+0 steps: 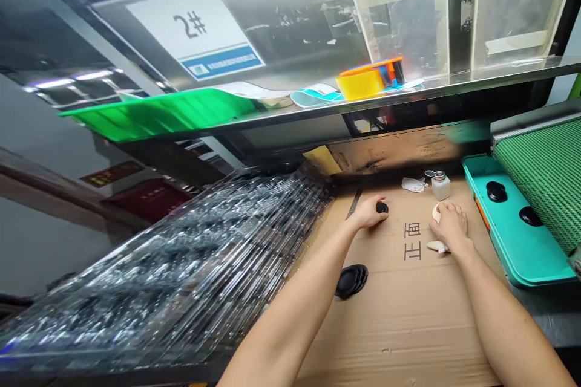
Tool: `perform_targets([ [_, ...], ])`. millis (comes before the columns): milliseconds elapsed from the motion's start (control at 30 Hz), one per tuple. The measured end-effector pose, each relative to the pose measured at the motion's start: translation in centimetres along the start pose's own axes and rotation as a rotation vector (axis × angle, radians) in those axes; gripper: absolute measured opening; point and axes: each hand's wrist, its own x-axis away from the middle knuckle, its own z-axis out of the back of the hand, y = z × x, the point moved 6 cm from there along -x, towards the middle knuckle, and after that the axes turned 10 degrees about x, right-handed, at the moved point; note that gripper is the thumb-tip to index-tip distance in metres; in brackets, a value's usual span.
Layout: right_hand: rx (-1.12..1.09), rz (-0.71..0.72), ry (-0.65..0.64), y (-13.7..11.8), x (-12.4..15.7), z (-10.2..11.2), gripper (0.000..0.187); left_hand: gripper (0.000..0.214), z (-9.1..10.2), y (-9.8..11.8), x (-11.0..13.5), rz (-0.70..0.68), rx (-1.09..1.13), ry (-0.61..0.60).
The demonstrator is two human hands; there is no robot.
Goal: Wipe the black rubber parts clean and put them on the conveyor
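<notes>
My left hand (370,213) rests on the cardboard sheet (408,302) with its fingers curled round a small black round part (382,207). My right hand (450,224) lies palm down further right, its fingers closed over a white cloth (437,247) that sticks out at both sides of the hand. A short stack of black round discs (351,280) lies on the cardboard nearer me, between my forearms. A small glass bottle (440,185) with a metal top stands just beyond my right hand.
A large pile of clear plastic trays (181,254) fills the left. A teal tray (512,236) with two black parts sits at the right beside a green conveyor belt (544,181). A steel shelf (408,94) overhead carries a yellow-orange tape holder and green sheet.
</notes>
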Motion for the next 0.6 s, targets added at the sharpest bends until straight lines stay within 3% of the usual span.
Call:
perform_targets([
  [233, -0.030, -0.006, 0.007, -0.3, -0.2, -0.1, 0.027, 0.085, 2.0, -0.2, 0.3, -0.036, -0.162, -0.125],
  [333, -0.059, -0.031, -0.034, -0.4, 0.1, -0.5, 0.031, 0.087, 2.9, 2.4, -0.1, -0.120, -0.380, -0.075],
  [400, -0.090, 0.005, -0.054, -0.7, 0.0, -0.8, 0.035, 0.078, 3.1, 6.8, -1.2, -0.200, -0.473, 0.019],
  [467, -0.117, -0.020, -0.032, -0.6, -0.3, -0.8, 0.040, 0.065, 1.7, 13.7, -2.3, -0.359, -0.501, 0.066],
  [533, -0.131, -0.048, -0.030, -0.4, -0.5, -0.9, 0.042, 0.056, -1.3, 21.9, -2.7, -0.512, -0.417, 0.073],
  [600, -0.147, -0.060, -0.019, -0.3, -0.4, -1.0, 0.041, 0.051, -6.4, 30.0, -2.6, -0.620, -0.278, -0.039],
])
